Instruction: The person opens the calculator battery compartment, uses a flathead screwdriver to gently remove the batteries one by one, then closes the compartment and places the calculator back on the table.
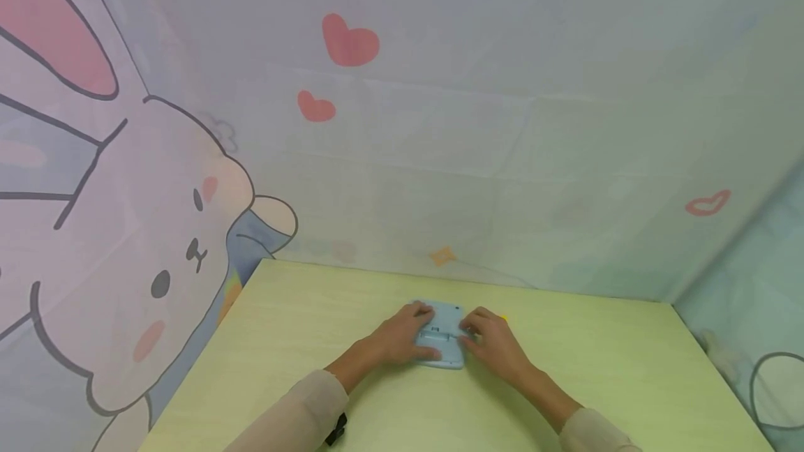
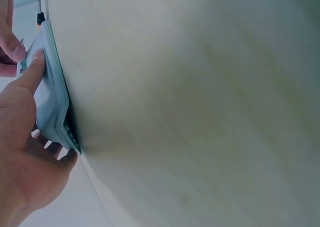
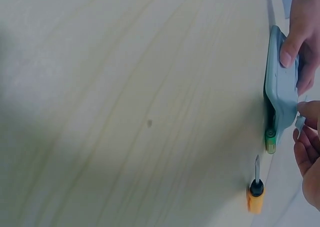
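Note:
A light blue calculator (image 1: 449,353) lies face down on the table, its back turned up with a battery slot (image 1: 435,335) exposed. My left hand (image 1: 400,337) grips its left side, thumb on the back and fingers at the far edge; keys show along the underside in the left wrist view. At the calculator's right side, my right hand (image 1: 493,344) pinches a small pale blue piece (image 3: 300,124) shaped like a battery cover, close beside the slot. A green battery (image 3: 270,141) lies on the table right by the calculator's edge.
A screwdriver (image 3: 255,197) with a yellow and black handle lies to the right of the calculator, mostly hidden behind my right hand in the head view. A black object (image 1: 337,430) shows beside the left sleeve. A printed curtain (image 1: 440,159) hangs behind the table (image 1: 628,368).

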Demonstrator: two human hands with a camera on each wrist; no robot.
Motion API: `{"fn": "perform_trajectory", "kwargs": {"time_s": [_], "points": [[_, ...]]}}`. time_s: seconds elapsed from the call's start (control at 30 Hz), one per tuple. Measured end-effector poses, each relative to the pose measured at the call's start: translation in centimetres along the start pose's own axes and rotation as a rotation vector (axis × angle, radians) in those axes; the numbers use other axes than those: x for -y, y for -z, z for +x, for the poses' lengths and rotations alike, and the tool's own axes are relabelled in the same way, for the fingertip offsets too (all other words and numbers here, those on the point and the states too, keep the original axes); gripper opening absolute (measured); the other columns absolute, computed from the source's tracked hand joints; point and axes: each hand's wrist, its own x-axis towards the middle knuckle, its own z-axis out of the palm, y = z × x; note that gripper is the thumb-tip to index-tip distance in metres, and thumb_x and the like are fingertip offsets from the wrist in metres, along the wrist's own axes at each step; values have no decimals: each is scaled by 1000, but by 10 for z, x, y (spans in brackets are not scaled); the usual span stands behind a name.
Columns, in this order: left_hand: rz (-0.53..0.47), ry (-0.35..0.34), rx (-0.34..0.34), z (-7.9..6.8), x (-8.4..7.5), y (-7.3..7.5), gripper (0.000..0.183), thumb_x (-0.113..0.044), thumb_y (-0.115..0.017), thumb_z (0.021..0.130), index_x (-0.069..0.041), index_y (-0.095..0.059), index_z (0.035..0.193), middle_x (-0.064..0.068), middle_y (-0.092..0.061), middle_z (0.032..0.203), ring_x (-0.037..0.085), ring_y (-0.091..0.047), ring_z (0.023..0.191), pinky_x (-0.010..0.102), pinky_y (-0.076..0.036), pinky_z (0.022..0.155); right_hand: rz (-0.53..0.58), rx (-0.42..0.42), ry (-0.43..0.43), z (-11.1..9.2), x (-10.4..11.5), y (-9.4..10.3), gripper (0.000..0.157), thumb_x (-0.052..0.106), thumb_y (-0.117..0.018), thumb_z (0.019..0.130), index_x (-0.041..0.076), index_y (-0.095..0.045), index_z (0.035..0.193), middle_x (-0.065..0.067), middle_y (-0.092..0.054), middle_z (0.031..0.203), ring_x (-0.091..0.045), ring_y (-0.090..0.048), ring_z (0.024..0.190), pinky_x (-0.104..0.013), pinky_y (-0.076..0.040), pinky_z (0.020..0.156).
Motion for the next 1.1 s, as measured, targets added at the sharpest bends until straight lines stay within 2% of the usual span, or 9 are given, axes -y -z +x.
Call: {"fn": "perform_trajectory", "kwargs": {"time_s": [0.2, 0.6, 0.83, 1.1], "points": [[29, -16, -7, 2, 1, 0, 91, -60, -73, 95, -4, -45, 160, 7, -41, 162, 25, -42, 148, 38, -45, 113, 22, 5, 27, 3, 2, -1, 16, 1, -86, 87, 3, -77, 100, -4, -69, 101, -22, -73, 90, -34, -61, 81], [97, -7, 4, 7, 2, 2, 90, -65, -69, 96, -10, -43, 163, 4, -40, 165, 25, -37, 153, 41, -46, 112, 21, -11, 102, 13, 4, -4, 17, 0, -86, 85, 3, -77, 98, -4, -68, 99, -22, -71, 87, -34, -61, 77], [139, -28, 8, 7, 4, 2, 91, -68, -65, 97, -11, -42, 163, 3, -40, 167, 25, -35, 155, 42, -45, 114, 12, 23, 102, 17, 10, -7, 16, 1, -86, 87, 5, -77, 99, -4, -67, 98, -23, -70, 89, -34, -60, 79], [112, -27, 13, 7, 2, 3, 90, -66, -67, 97, -10, -42, 163, 5, -40, 167, 27, -34, 155, 45, -46, 113, -28, 30, 120, 19, 13, -12, 16, 2, -87, 86, 5, -77, 98, -3, -67, 100, -20, -68, 89, -36, -60, 81]]}}
